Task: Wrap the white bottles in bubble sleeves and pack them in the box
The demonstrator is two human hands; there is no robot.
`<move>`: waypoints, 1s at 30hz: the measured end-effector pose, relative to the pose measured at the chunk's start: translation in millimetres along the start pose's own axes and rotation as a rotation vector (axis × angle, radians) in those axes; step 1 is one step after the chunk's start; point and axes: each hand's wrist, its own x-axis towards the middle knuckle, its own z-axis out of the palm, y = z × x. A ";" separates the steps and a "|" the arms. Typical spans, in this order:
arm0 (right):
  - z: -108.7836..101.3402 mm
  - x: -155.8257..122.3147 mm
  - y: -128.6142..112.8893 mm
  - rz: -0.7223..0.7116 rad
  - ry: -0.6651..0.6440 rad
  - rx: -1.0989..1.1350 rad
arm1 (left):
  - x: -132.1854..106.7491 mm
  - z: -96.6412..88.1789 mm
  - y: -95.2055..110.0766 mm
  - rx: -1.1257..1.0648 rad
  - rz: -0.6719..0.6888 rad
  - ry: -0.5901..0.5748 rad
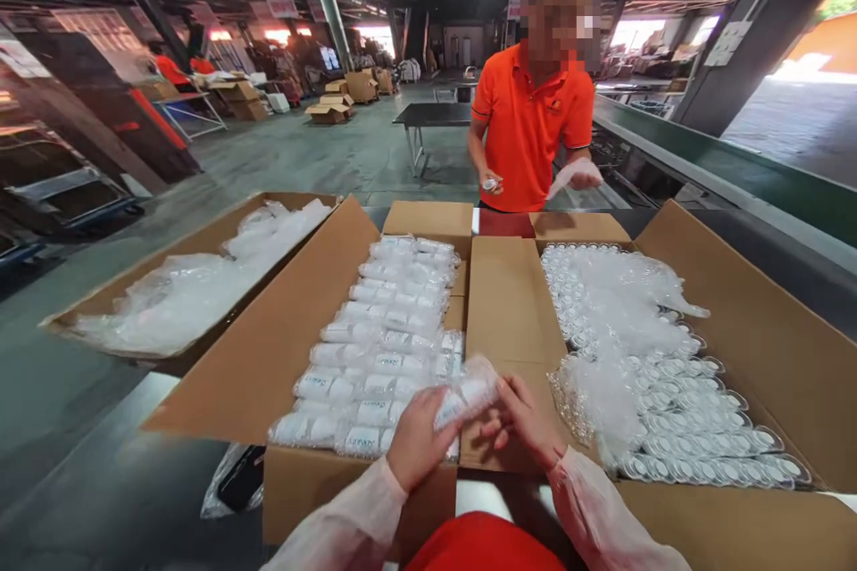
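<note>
My left hand (420,435) is closed around a white cylinder in clear bubble wrap (469,391), with blue lettering showing through. At the cylinder's far right end, my right hand (526,421) grips the loose wrap with thumb and forefinger, its other fingers curled below. The cylinder is held tilted, over the inner edge of the left cardboard box (358,486). Rows of similar wrapped white cylinders (378,361) lie in that box. The right cardboard box (736,522) holds rows of clear containers with round white ends (703,442), partly covered by loose bubble-wrap pouches (616,312).
A co-worker in an orange shirt (528,125) stands across the table, holding a small white item and a wrap piece. An open carton of plastic wrap (194,285) is at left. A dark bagged object (239,477) lies on the table. A green conveyor (723,161) runs at right.
</note>
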 end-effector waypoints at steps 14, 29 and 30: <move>-90.9 -35.2 11.6 -0.098 0.158 -0.107 | 117.5 33.9 -32.8 0.490 -0.402 -0.490; -138.5 -20.9 47.0 -0.289 0.623 -0.913 | 134.5 44.5 33.1 0.388 -0.114 -0.344; -135.1 -18.3 50.7 -0.293 0.590 -0.936 | 131.3 56.5 44.7 0.293 -0.039 -0.356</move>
